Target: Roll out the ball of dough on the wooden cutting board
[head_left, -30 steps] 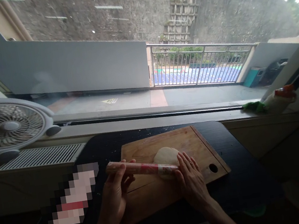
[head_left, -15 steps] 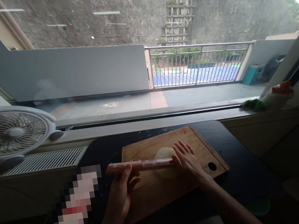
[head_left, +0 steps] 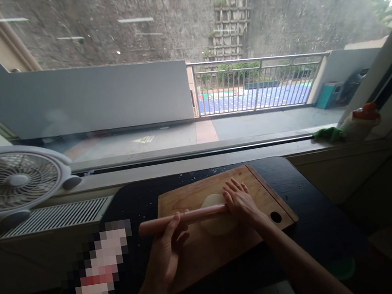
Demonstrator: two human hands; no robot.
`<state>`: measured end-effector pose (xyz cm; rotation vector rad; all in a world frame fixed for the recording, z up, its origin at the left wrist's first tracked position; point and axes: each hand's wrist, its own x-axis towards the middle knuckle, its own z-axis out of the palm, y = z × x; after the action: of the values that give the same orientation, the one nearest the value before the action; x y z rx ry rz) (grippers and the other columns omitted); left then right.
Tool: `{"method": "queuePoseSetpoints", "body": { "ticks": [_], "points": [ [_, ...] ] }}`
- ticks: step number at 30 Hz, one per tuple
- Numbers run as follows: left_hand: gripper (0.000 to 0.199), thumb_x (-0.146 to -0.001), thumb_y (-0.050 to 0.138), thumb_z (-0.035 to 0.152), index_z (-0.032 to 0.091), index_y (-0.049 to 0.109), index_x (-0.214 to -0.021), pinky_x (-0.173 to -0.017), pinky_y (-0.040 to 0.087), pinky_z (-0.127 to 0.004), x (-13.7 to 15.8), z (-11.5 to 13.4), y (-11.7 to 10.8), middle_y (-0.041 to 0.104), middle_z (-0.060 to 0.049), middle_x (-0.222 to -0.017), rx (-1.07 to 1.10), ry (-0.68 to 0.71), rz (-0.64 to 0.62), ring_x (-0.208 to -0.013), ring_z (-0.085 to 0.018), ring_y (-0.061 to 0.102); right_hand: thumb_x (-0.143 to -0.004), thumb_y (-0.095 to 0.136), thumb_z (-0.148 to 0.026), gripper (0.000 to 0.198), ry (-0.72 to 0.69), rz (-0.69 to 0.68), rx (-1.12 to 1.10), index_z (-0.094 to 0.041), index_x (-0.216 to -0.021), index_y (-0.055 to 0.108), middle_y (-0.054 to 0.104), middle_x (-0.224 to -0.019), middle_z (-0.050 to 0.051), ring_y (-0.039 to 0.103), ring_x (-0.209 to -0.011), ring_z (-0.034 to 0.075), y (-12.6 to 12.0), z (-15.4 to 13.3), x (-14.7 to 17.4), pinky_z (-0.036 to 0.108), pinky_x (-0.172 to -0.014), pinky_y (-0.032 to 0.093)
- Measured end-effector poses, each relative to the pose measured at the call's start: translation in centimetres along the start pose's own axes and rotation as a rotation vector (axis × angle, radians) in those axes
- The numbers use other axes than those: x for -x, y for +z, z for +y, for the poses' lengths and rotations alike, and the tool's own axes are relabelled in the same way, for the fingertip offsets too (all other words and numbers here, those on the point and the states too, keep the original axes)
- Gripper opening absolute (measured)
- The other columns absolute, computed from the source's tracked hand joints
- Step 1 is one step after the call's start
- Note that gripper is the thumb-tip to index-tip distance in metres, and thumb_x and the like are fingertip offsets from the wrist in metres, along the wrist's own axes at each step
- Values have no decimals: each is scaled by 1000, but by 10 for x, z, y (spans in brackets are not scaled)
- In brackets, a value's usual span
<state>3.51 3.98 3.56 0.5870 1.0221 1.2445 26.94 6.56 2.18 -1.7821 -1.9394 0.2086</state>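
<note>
Curling at the left part of a long, glossy, pale-pink cylinder, the person's left hand holds it with the thumb against it and the fingers bent below, in shadow. The person's right hand lies flat over the other end, unclenched, fingers straight and pointing far; that end is hidden beneath it. The cylinder stretches left to right across a round, flattened, cream-white piece of dough, which shows on its near and far sides. Half a second ago a red and white printed label faced up; now plain pink shows there, so the cylinder has turned about its length, and I judge that it is being rolled over the dough. Its right end also sits farther off than a second ago, and the left hand has come rightward. Under the dough is a brown wooden cutting board with a dark round hole at its right, on a black wood-grained table; pixels mask a patch at the left. Beyond, a white round fan stands at the left and an orange-topped whitish bottle on the right of the sill, before a metal railing outside.
</note>
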Motion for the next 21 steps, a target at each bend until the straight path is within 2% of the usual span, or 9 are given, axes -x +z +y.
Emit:
{"method": "queuePoseSetpoints", "body": {
  "ticks": [3,5,7,9,12,14,17,19,21],
  "points": [
    [32,-71,71,23,20,64,-102,-67,53,-24,13,0,-23,67,-5,-110,15,-45,69,-94,-19,63,-96,23,-33,42,-62,43,53,-20,-127,48,45,-138,5,18,-137,19,4,-3,43,43,-111,10],
    [30,-70,72,22,20,64,-99,-68,53,-25,17,5,-30,67,-5,-107,10,-28,85,-94,-19,63,-96,22,-33,43,-34,58,70,-19,-129,46,44,-138,5,17,-137,19,6,-2,49,43,-111,9],
    [26,-70,72,23,18,65,-94,-65,53,-25,17,11,-29,68,-6,-105,8,11,74,-89,-18,64,-96,20,-33,43,18,35,67,-21,-122,52,46,-137,4,18,-137,20,7,-1,31,44,-111,11],
    [22,-69,72,24,17,65,-89,-60,53,-24,16,16,-22,69,-5,-100,28,47,73,-78,-16,64,-96,18,-32,45,58,-34,44,-24,-110,60,48,-134,2,18,-137,20,8,1,-6,45,-109,14],
    [17,-70,71,23,17,66,-85,-54,52,-21,16,20,-16,69,-3,-93,73,62,67,-69,-12,62,-96,25,-35,39,45,-145,42,-24,-112,59,45,-137,3,20,-136,20,6,1,-61,44,-108,17],
    [16,-71,70,22,18,66,-87,-55,52,-21,19,19,-21,68,-2,-94,86,46,88,-68,-11,62,-95,29,-37,37,19,-172,47,-23,-115,57,44,-138,4,23,-135,20,3,-2,-74,41,-108,19],
    [21,-71,70,19,19,66,-91,-58,53,-21,25,17,-38,67,-3,-99,77,17,167,-73,-12,63,-96,27,-34,38,-88,-124,30,-23,-120,54,45,-138,3,24,-135,17,-1,-5,-46,37,-108,20],
    [25,-71,70,20,20,66,-95,-62,54,-22,28,17,-49,67,-3,-102,65,1,185,-81,-14,63,-96,23,-31,40,-213,-55,19,-24,-123,53,48,-135,1,24,-135,16,-2,-3,-4,37,-110,17],
    [27,-71,70,24,20,65,-98,-67,55,-24,29,18,-54,66,-4,-105,43,-11,166,-89,-17,63,-96,23,-30,42,-235,-11,21,-23,-131,45,45,-137,2,22,-136,17,-2,1,35,39,-111,14]
  ]
}}
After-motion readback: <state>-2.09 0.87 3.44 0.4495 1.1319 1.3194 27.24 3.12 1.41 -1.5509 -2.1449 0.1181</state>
